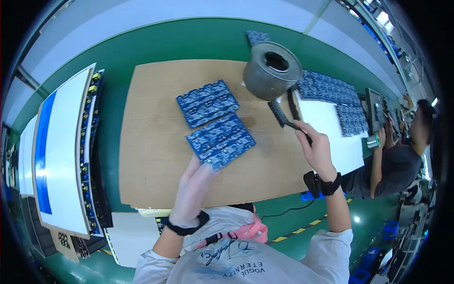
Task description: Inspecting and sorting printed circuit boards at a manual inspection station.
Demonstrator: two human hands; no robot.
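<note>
Two blue circuit board panels lie on a sheet of brown cardboard. The nearer circuit board is tilted to the right, and my left hand, in a pale glove and slightly blurred, grips its lower corner. Just beyond it rests the farther circuit board, their edges close together. In my bare right hand is a black brush, held by its handle, bristles toward the left. The brush is close to a round grey metal pot with a dark opening in its top.
More blue boards lie at the right on a white sheet, and another board is behind the pot. Upright white panels stand at the left. A co-worker sits at the far right beside equipment. A cord trails from my right wristband.
</note>
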